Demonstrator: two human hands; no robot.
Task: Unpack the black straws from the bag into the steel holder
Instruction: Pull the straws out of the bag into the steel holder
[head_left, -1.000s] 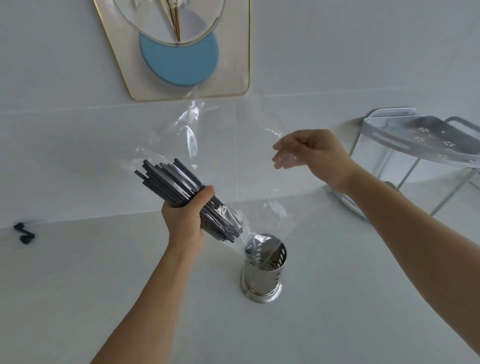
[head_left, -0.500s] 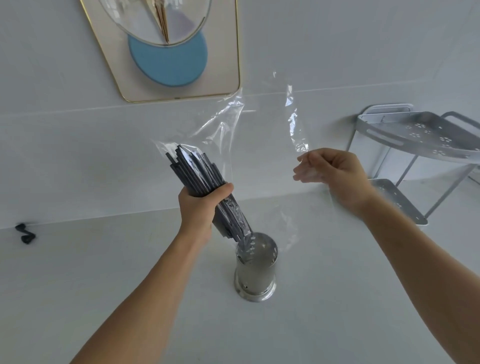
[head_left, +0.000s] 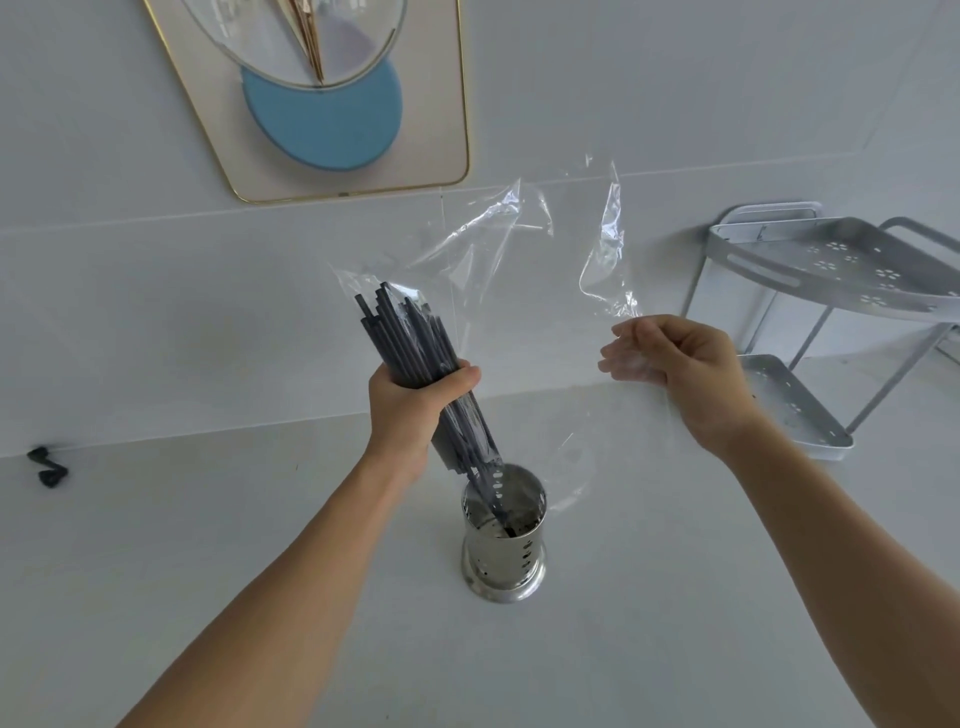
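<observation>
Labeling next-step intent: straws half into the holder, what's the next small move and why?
Probably lower the left hand so the black straws slide deeper into the steel holder. Only their lower tips sit inside its rim, the bundle is tilted, and the right hand holds the bag aside.

One view only — head-mounted, wide-angle, aimed forward and down from above the steel holder (head_left: 503, 535). Close in: both forearms enter from the bottom edge and reach toward the holder, which sits just below centre frame. Beyond the holder, the wall with a gold-rimmed panel (head_left: 332, 104) at upper left; right of the holder, a grey corner rack (head_left: 831, 291) at the frame edge — lines bowed by the lens. No second view to share any part of the scene.
</observation>
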